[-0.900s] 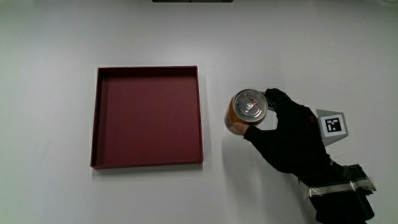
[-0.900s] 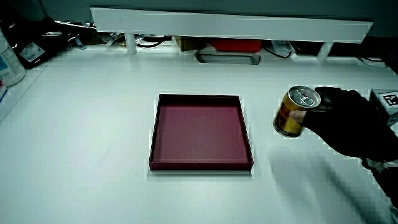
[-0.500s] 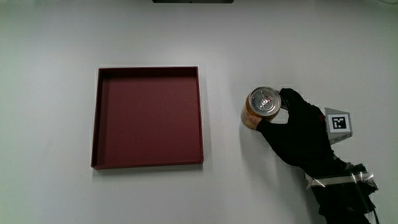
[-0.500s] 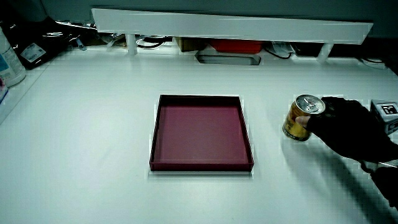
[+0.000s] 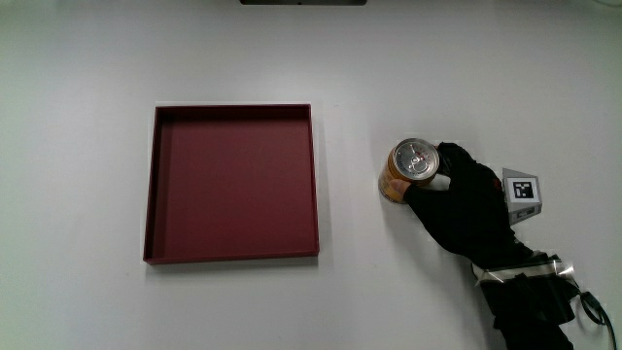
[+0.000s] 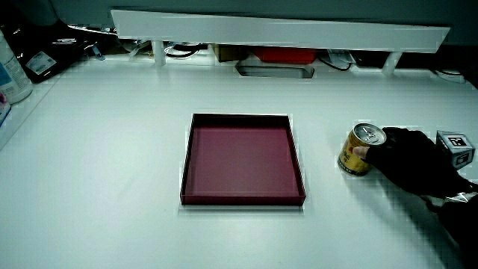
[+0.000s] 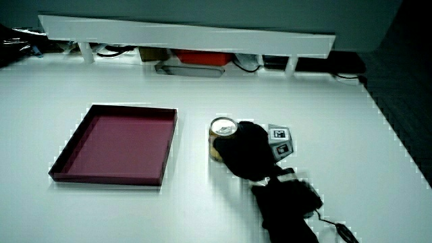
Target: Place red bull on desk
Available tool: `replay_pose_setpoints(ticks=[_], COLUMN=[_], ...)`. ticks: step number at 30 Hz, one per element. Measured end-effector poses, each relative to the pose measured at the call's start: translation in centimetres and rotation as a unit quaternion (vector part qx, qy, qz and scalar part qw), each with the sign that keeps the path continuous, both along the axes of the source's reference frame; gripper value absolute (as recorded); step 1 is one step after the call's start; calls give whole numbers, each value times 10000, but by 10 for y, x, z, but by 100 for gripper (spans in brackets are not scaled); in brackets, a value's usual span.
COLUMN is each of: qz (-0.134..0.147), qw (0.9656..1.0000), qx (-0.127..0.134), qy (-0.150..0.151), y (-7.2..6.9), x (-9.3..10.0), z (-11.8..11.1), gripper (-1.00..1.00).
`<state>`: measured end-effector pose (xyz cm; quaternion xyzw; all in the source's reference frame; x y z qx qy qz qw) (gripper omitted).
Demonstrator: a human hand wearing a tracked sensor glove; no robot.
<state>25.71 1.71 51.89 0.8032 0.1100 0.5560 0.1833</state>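
White table [image 5: 78, 78] fills the scene, with a low partition [image 6: 280, 30] along one edge and clutter tucked beneath it. On the table lies a shallow dark-red square tray [image 5: 150, 185], nothing in it. Beside the tray, apart from it, stands a small gold-coloured drink can [image 5: 408, 170] with a silver top, upright and apparently resting on the table. The gloved hand [image 5: 465, 206] is beside the can — fingers [image 6: 377, 149] wrapped around its side, gripping it; a small patterned cube [image 5: 521, 191] rides on the back of the glove.

The risk lies in the release. If the fingers drag on the can as they open, or the forearm sweeps toward it while pulling away, the can could tip and roll — perhaps against the tray's wall. Whether its base sits fully flat cannot be told, so an early release might let it wobble.
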Motion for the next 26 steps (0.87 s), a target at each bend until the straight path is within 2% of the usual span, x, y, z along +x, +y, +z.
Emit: replay_pose_setpoints(ticks=[8,9,10,12,16,18,22,24,26], qz=[9,10,-8,-4,-1,-58,-205,-279,-393], qw=[9999,9999,9998,9998,9998,9999,9995,9989,9983], qx=[-76,-137,-85,-205,-187,-128,-223,-375,-409], qy=[-84,-94,-195,-86,-106,-81,-65,88,142], y=[2,2,2,3,5,5,6,10,14], x=[0,0,-1,-1,-2,-1,-4,-6,-4], z=[5,4,5,5,4,4,-5,-13,-17], gripper=[0,-4,-9,-17,-35,-43,-61,-70,-78])
